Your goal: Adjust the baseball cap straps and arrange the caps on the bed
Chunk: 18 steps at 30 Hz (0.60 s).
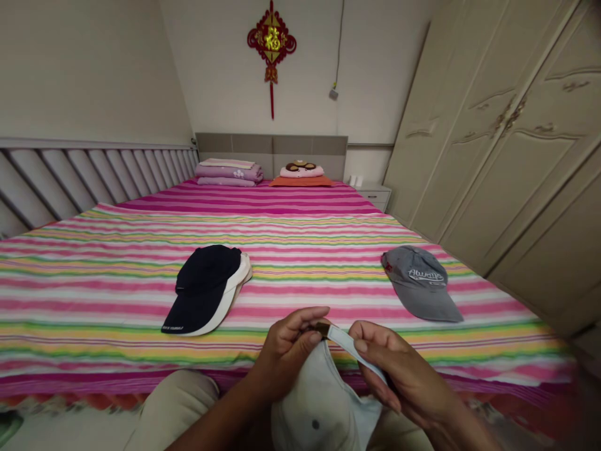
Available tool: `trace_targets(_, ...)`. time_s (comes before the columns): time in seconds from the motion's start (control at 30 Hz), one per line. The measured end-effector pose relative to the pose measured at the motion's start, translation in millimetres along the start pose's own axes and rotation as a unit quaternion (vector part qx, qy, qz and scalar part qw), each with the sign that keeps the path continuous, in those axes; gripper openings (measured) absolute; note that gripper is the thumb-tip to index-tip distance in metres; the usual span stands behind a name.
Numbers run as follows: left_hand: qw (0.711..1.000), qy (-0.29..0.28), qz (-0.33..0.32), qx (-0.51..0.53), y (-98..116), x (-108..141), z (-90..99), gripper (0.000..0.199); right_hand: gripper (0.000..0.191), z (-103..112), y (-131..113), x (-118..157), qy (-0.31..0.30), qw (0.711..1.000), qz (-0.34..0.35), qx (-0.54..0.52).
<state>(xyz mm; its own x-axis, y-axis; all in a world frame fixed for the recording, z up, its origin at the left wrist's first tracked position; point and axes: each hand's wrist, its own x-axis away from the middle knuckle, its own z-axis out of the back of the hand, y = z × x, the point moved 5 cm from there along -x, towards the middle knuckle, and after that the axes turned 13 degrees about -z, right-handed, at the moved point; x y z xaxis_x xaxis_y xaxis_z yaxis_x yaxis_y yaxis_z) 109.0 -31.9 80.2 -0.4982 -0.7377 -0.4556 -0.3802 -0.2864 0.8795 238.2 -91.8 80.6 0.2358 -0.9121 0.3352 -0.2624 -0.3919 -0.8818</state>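
Note:
A pale cap (314,407) hangs at the bottom centre over the person's lap, its back strap (345,342) turned upward. My left hand (291,351) pinches the strap's end at a brass-coloured buckle (322,329). The light strap lies between the thumb and fingers of my right hand (399,363). On the striped bed to the left rests a dark navy cap (206,275) with a white-edged brim, a cream cap (244,269) partly showing beneath it. A grey cap (417,282) with white lettering lies to the right.
The striped bedspread (300,250) spreads ahead. Folded purple bedding (230,172) and a pink and orange pile (301,176) sit by the headboard (272,147). A nightstand (375,197) and tall wardrobe (488,125) stand right; a slatted rail (94,181) runs along the left.

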Motion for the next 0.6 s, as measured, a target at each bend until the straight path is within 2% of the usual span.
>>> trace_targets(0.2, 0.999, -0.010, -0.029, -0.013, 1, 2, 0.4, 0.033, 0.029, -2, 3, -3, 0.000, 1.000, -0.009, 0.028)
trace_targets(0.3, 0.995, -0.036, -0.069, -0.064, 6, 2, 0.1, 0.033, 0.033, 0, 3, -5, 0.015, 0.997, -0.023, 0.074)
trace_targets(0.47, 0.953, -0.093, -0.189, -0.219, 19, 2, -1.9, 0.040, 0.038, 4, -4, -6, 0.064, 0.986, 0.004, 0.152)
trace_targets(0.6, 0.938, -0.115, -0.224, -0.239, 22, 3, -2.9, 0.049, 0.039, 4, -3, -8, 0.065, 0.988, 0.005, 0.138)
